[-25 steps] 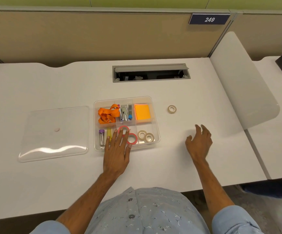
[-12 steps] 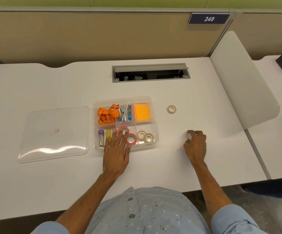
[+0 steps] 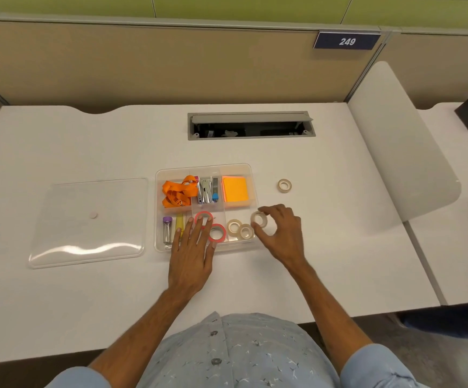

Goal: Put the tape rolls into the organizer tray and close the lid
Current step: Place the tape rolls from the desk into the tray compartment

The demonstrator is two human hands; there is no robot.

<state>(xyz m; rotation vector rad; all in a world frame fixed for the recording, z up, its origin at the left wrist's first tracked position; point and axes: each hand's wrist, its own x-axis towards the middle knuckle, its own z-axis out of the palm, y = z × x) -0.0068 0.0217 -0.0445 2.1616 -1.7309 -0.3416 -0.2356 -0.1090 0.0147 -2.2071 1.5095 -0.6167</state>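
The clear organizer tray [image 3: 251, 175] sits mid-table with its lid off. Two red tape rolls [image 3: 217, 232] and two beige tape rolls [image 3: 240, 228] lie in its front compartments. My right hand [image 3: 280, 233] pinches a beige tape roll [image 3: 259, 219] at the tray's front right corner, just above its rim. My left hand [image 3: 192, 254] rests flat on the tray's front edge, fingers spread, touching the red rolls. Another beige tape roll [image 3: 284, 185] lies on the table to the right of the tray. The clear lid [image 3: 87, 222] lies flat to the left.
The tray also holds an orange lanyard [image 3: 178, 191], a stapler [image 3: 206, 190], orange sticky notes [image 3: 235, 189], a purple-capped vial [image 3: 167, 229] and a yellow item. A cable hatch [image 3: 251, 126] is set in the table behind. A white side panel [image 3: 400, 141] stands at right.
My right hand closed on a beige tape roll on the table at right, lifted it and carried it left to the tray's corner. My left hand stayed put.
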